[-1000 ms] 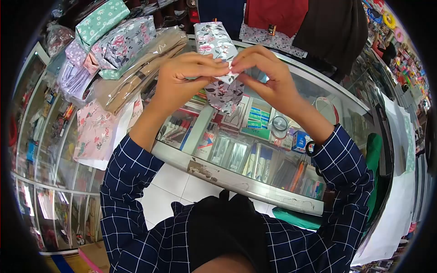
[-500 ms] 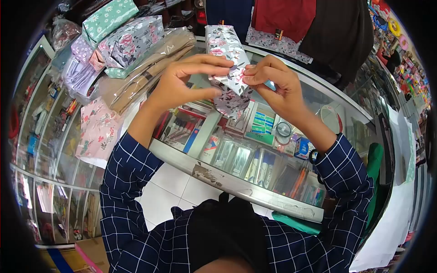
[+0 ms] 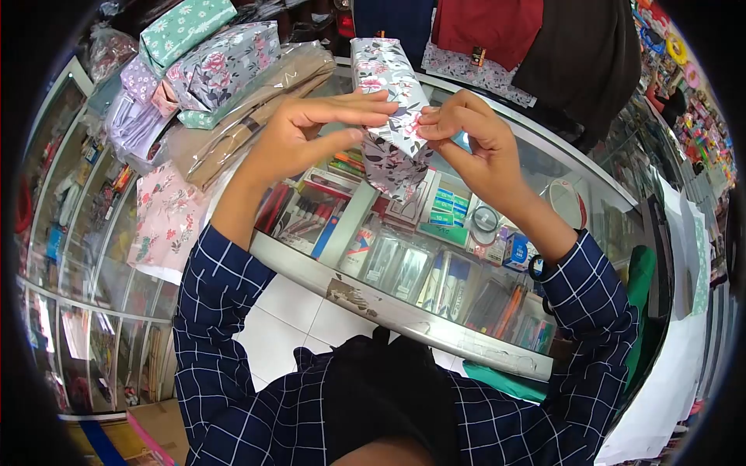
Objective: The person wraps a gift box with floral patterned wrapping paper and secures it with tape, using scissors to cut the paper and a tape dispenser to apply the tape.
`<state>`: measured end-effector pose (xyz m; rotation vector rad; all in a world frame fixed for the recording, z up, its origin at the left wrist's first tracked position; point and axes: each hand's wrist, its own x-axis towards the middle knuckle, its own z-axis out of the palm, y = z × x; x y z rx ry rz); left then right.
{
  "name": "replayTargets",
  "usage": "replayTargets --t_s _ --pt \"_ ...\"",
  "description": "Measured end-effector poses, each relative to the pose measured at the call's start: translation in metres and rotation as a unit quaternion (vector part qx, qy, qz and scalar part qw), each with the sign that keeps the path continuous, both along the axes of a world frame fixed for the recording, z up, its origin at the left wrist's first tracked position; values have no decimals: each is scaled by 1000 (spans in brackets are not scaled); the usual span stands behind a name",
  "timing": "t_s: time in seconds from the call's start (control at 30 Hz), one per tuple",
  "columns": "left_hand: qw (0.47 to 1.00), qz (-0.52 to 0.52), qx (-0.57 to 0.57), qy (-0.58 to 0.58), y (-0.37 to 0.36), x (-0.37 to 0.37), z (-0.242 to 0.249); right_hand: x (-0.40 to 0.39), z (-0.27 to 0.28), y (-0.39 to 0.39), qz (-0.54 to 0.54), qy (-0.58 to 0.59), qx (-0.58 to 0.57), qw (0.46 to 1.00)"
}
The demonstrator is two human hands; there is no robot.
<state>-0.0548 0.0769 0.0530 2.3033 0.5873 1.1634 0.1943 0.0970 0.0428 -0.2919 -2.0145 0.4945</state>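
A box wrapped in white floral paper [image 3: 381,68] stands on the glass counter in front of me, its near end facing me. My left hand [image 3: 307,136] reaches to it from the left, fingers stretched over its top edge and the thumb held apart. On the other side, my right hand [image 3: 480,144] pinches the edge of a pointed flap of wrapping paper [image 3: 406,133] between thumb and fingers. Below the flap, the box's near end shows darker in shadow.
The glass display counter [image 3: 447,330] holds pens, small boxes and other stationery. At the left lie several wrapped parcels [image 3: 225,66], plastic-covered brown packages [image 3: 256,124] and pink floral paper [image 3: 165,221]. Dark red cloth [image 3: 486,27] and brown cloth [image 3: 583,62] lie beyond.
My left thumb has lifted away from the box's near end, and that hand has shifted slightly left. The right hand keeps its pinch on the paper flap, almost unmoved.
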Motion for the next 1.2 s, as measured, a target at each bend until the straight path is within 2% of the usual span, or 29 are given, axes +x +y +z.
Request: replayTargets --t_s 0.07,0.23,0.37,0.6,0.73,0.87,0.97,1.03,1.07,1.1,1.2 --pt "1000 -7 -16 1 2 -2 2 0 1 0 0 1 -2 1000" --pt "999 15 39 29 7 -4 4 -1 -2 0 -14 -5 14 1000" --pt "992 57 101 47 -4 1 10 0 -3 0 -40 -37 91 994" --pt "988 91 129 8 -5 11 0 1 0 -2 -50 -60 164 983" --pt "983 93 159 -6 -1 10 -11 3 4 -5 -9 -47 89 995" --pt "973 94 210 9 -3 11 -11 1 5 -2 -45 -70 96 992" --pt "994 33 39 -94 -9 12 -8 -2 7 -6 -70 -71 71 993" --pt "994 22 24 -105 -6 11 -8 -9 9 -12 -66 -39 33 997" --pt "994 16 17 -111 -3 10 -7 -8 9 -10 -68 -49 61 995" --pt "998 -3 37 -43 2 2 -4 -6 7 -6 -68 -59 90 992" --pt "1000 -3 11 27 4 -8 2 -6 4 -2 -65 -66 113 989"
